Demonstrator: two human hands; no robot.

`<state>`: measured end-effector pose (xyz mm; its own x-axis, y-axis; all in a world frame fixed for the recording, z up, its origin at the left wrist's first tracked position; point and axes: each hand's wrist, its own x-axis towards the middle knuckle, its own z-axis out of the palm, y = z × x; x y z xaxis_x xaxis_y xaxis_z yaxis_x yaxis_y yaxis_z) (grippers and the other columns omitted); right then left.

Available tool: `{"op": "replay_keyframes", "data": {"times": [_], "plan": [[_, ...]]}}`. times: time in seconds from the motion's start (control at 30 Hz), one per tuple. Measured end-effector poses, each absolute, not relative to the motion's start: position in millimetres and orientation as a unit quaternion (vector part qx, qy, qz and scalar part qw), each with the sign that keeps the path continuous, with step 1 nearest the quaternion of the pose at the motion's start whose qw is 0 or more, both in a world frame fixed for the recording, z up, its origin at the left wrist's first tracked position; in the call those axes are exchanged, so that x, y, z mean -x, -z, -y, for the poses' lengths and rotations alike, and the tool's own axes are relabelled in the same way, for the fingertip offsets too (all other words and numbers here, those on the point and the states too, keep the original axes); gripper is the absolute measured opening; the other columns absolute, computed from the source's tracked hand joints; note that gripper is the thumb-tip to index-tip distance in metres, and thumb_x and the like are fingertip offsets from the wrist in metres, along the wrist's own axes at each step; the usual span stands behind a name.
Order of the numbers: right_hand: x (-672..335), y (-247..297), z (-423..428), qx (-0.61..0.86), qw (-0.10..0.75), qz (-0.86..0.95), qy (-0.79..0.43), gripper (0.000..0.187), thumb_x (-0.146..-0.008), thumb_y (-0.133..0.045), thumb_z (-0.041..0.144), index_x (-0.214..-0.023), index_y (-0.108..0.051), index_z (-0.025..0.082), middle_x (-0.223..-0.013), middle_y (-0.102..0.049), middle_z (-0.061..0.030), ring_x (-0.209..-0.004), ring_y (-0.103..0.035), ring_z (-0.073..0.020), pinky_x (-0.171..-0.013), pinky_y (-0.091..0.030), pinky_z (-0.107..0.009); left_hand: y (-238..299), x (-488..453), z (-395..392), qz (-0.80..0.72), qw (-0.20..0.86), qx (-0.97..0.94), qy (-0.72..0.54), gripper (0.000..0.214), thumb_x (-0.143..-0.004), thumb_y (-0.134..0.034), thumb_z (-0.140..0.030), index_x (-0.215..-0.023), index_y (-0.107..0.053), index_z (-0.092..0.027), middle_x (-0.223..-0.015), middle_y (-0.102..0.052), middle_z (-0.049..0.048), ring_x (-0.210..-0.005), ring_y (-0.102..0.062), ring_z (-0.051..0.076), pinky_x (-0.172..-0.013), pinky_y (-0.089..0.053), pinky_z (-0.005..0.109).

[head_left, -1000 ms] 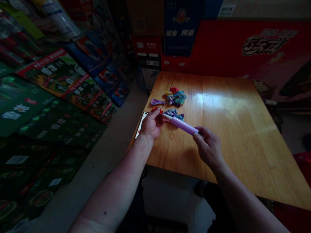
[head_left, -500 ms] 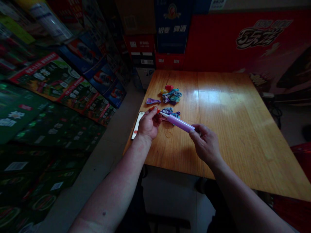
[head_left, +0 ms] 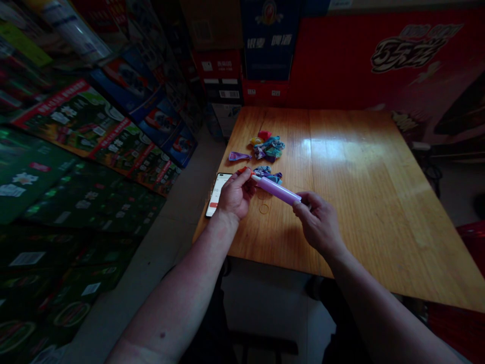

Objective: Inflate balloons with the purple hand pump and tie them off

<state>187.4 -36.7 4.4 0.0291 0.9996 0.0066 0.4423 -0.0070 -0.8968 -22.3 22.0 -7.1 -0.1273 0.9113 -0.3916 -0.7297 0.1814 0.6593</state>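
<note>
My left hand (head_left: 238,194) pinches a small red-orange balloon (head_left: 244,171), limp and partly hidden by the fingers. The white nozzle (head_left: 256,178) of a purple hand pump (head_left: 279,191) meets the balloon at the fingertips; how deep it sits inside cannot be made out. My right hand (head_left: 320,222) is wrapped round the pump's near end, which points down and right. Just behind the pump lie printed blue and purple balloons (head_left: 267,173). Farther back is a pile of limp balloons (head_left: 270,147) in teal, yellow and red, with a single purple balloon (head_left: 238,156) to its left.
A lit phone (head_left: 214,199) lies at the left edge of the wooden table (head_left: 359,217), partly behind my left hand. A thin yellow ring (head_left: 264,209) rests below the pump. Stacked drink cartons (head_left: 79,197) line the left side; a red printed board (head_left: 333,60) stands behind the table.
The pump's nozzle and the red-orange balloon have come closer together, with less of the white tip showing. Both hands keep their grip.
</note>
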Motion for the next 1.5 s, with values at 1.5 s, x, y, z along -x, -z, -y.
{"op": "replay_keyframes", "data": {"times": [1.5], "plan": [[-188, -4, 34, 0.577, 0.416, 0.497, -0.496, 0.036, -0.095, -0.058, 0.049, -0.083, -0.068, 0.017, -0.073, -0.067, -0.0058, -0.071, -0.065, -0.0206, -0.071, -0.051, -0.037, 10, 14, -11, -0.321, 0.717, -0.175, -0.594, 0.022, -0.081, -0.089, -0.026, -0.098, -0.076, -0.019, -0.091, -0.077, 0.0011, -0.077, -0.07, 0.014, -0.064, -0.051, 0.026]]}}
